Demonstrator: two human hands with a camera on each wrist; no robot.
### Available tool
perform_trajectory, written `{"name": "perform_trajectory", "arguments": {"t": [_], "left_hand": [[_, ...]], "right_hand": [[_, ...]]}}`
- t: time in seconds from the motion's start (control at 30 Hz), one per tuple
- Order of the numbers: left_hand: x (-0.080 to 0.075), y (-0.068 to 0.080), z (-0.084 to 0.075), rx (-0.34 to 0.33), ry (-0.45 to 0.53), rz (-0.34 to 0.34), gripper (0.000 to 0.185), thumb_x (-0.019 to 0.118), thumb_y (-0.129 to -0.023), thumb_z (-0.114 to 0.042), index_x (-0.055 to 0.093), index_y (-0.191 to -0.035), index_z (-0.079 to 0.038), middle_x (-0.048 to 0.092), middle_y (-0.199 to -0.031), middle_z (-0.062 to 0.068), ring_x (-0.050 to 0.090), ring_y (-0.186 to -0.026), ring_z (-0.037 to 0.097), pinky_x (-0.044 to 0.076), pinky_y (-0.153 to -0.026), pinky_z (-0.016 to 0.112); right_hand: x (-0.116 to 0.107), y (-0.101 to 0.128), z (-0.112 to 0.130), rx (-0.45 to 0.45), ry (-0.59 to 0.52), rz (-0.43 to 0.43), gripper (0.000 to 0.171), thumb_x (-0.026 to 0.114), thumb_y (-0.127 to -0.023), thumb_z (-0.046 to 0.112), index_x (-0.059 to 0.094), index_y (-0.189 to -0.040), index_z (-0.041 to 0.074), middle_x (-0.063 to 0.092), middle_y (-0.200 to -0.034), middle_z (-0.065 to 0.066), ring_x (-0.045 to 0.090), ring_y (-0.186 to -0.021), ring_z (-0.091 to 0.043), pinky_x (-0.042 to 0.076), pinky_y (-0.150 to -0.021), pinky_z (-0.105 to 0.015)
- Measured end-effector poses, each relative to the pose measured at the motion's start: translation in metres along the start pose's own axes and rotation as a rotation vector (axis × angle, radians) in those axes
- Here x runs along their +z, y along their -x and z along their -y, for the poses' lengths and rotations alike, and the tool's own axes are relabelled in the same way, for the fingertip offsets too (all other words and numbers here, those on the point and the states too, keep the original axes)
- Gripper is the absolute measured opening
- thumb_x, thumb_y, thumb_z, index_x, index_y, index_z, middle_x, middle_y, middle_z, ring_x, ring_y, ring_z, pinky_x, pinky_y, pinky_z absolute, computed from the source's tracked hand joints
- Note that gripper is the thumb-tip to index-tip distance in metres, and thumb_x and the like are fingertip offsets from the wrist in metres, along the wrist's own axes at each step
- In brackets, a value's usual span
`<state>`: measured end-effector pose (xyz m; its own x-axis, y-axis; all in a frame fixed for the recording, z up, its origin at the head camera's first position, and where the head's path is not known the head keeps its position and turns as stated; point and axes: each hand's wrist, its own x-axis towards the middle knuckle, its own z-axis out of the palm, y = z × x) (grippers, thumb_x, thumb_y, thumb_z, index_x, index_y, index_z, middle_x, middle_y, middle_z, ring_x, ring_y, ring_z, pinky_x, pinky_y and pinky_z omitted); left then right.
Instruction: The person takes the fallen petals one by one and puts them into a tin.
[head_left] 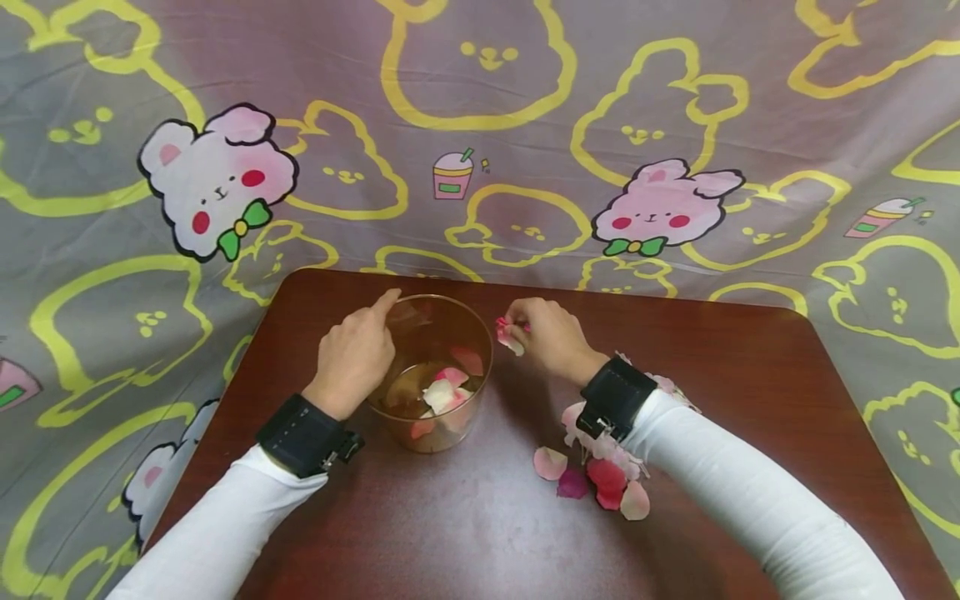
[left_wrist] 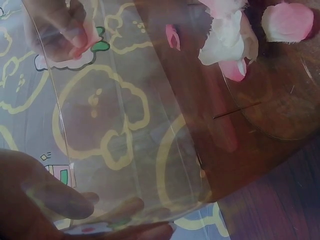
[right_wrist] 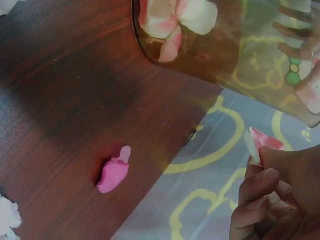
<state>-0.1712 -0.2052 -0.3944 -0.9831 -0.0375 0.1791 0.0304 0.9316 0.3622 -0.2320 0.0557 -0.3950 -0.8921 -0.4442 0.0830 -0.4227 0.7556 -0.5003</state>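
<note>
Fingers of the left hand [head_left: 352, 357] are curling round the cup [head_left: 433, 375] rim, steadying it; the right hand [head_left: 551, 337], at three o'clock, is pinching a petal [head_left: 508, 337].

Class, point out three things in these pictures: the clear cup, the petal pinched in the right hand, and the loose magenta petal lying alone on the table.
clear cup [head_left: 411, 421], head view, on its lower side wall.
pinched petal [head_left: 510, 337], head view, on the pale part below the fingertips.
magenta petal [right_wrist: 114, 172], right wrist view, on its broad middle.

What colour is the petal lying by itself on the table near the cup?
Bright pink. The small crumpled pink petal on the dark wooden table shows best in the right wrist view.
</note>
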Motion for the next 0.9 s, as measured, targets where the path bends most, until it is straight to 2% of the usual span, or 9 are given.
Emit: {"name": "perform_trajectory", "arguments": {"t": [0.3,0.67,0.9], "left_hand": [[-0.001,0.000,-0.001,-0.004,-0.003,0.007,0.053,0.047,-0.096,-0.006,0.050,-0.147,-0.017,0.067,-0.088,0.023,0.065,-0.069,0.046,0.049,-0.053,0.052],[-0.001,0.000,-0.002,-0.006,-0.001,0.012,0.053,0.048,-0.096,-0.006,0.050,-0.147,-0.016,0.067,-0.088,0.022,0.064,-0.068,0.044,0.048,-0.051,0.050],[0.000,0.000,-0.001,0.002,-0.003,0.007,0.053,0.048,-0.095,-0.006,0.050,-0.147,-0.015,0.065,-0.084,0.021,0.063,-0.065,0.042,0.046,-0.049,0.047]], "right_hand": [[-0.010,-0.002,0.008,-0.042,-0.030,-0.037,0.008,0.067,-0.096,0.016,0.073,-0.097,0.011,0.072,-0.086,-0.001,0.063,-0.075,-0.017,0.046,-0.062,-0.033],[-0.024,0.003,0.037,-0.069,-0.040,-0.060,0.009,0.068,-0.097,0.020,0.073,-0.100,0.014,0.075,-0.090,0.003,0.063,-0.076,-0.017,0.049,-0.065,-0.038],[-0.025,0.008,0.050,-0.113,-0.027,-0.067,0.006,0.070,-0.095,0.018,0.073,-0.098,0.014,0.074,-0.088,0.001,0.064,-0.076,-0.016,0.050,-0.065,-0.038]]}}
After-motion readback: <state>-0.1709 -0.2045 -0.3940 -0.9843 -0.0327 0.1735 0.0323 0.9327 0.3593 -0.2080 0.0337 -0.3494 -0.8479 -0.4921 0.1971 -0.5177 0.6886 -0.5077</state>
